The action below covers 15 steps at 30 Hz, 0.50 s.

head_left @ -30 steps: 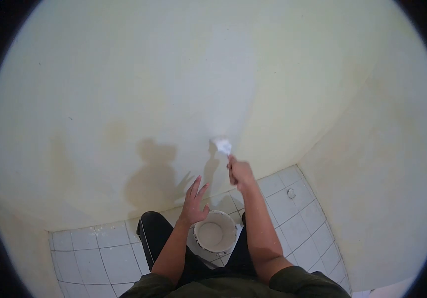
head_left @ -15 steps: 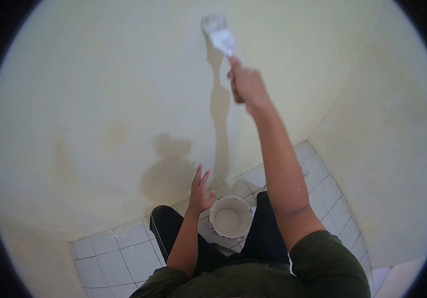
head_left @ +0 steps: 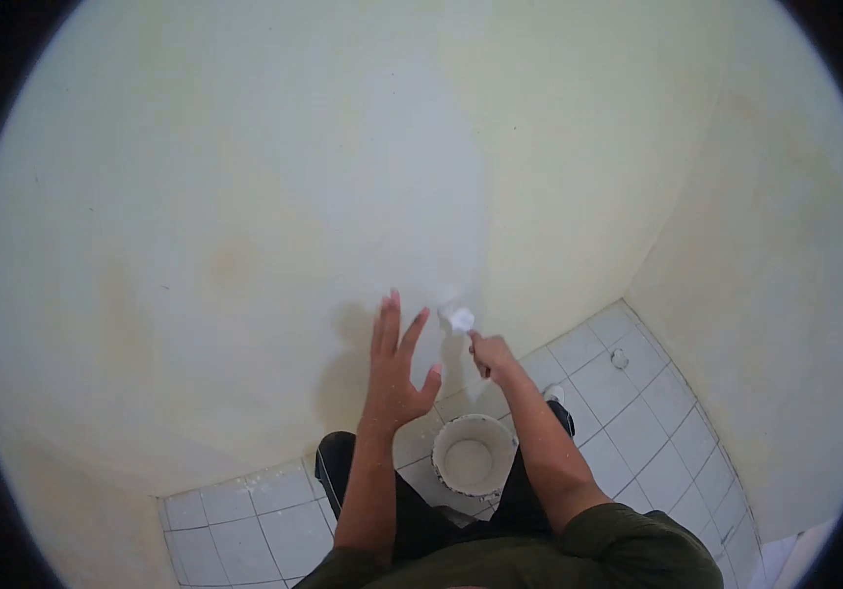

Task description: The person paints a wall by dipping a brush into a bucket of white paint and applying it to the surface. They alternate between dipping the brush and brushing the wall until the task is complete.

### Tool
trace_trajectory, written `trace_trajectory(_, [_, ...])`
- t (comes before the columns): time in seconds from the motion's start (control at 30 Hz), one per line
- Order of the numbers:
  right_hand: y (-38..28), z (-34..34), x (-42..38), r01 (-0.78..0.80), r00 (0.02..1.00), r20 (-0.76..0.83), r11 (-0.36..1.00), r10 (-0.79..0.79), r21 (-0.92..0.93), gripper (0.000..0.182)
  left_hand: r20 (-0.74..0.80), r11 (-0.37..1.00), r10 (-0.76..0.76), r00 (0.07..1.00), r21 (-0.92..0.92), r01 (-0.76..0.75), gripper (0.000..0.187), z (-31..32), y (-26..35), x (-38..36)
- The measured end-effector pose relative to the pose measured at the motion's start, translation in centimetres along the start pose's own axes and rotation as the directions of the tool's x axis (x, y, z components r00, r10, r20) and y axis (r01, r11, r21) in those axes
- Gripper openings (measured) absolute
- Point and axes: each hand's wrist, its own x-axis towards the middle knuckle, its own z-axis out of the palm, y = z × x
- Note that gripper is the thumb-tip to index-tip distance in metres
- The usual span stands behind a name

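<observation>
My right hand (head_left: 491, 355) is closed round the handle of a white paintbrush (head_left: 457, 318), its head low against the wall (head_left: 392, 177). Up the wall from the brush runs a whiter painted band beside the yellowish surface. To the left of the brush, my left hand (head_left: 398, 368) is raised with fingers spread and nothing in it. Below both hands, a paint-stained bucket (head_left: 438, 469) stands on the floor between my legs, with pale paint in its bottom.
White floor tiles (head_left: 628, 398) meet the wall, with paint spatters near the left corner. A second wall (head_left: 785, 285) rises on the right. A small round drain (head_left: 620, 359) lies in the tiles at right. Brownish stains mark the wall at left.
My right hand has swept the paintbrush from high on the wall down to near its base. My left hand has risen slightly, its fingers spreading wider.
</observation>
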Motion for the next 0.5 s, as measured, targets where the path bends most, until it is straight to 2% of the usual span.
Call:
trace_trajectory(0.07, [-6.4, -1.1, -1.7, 0.079, 0.996, -0.029, 0.997, -0.080, -0.008, 0.050, -0.024, 0.996, 0.039, 0.999, 0.077, -0.037, 0.074, -3.4, 2.0, 2.4])
trace_trajectory(0.17, [-17.7, -2.6, -6.9, 0.354, 0.933, -0.065, 0.935, -0.353, 0.004, 0.054, -0.114, 0.991, 0.082, 0.990, 0.113, -0.070, 0.068, -6.0, 4.0, 3.8])
trace_trajectory(0.23, [-25.0, -3.3, -12.2, 0.518, 0.855, -0.059, 0.848, -0.515, 0.112, 0.057, -0.137, 0.989, 0.101, 0.985, 0.118, -0.085, 0.065, -6.4, 4.8, 4.2])
trace_trajectory(0.3, [-29.7, -3.8, -16.2, 0.702, 0.707, -0.074, 0.685, -0.704, 0.193, 0.056, -0.162, 0.991, 0.093, 0.982, 0.108, -0.076, 0.064, -5.8, 5.5, 4.2])
trace_trajectory(0.37, [-32.5, -3.7, -17.3, 0.672, 0.721, -0.073, 0.671, -0.689, 0.313, 0.054, -0.148, 0.994, 0.083, 0.986, 0.076, -0.073, 0.065, -5.0, 6.1, 4.2])
trace_trajectory(0.47, [-32.0, -2.1, -13.9, 0.665, 0.732, -0.007, 0.712, -0.681, 0.227, 0.054, -0.114, 0.995, 0.075, 0.991, 0.074, -0.067, 0.064, -4.3, 7.1, 3.9])
trace_trajectory(0.5, [-30.5, -1.3, -12.0, 0.614, 0.778, 0.032, 0.769, -0.628, 0.180, 0.056, -0.101, 0.995, 0.073, 0.992, 0.081, -0.065, 0.064, -4.2, 7.3, 3.7])
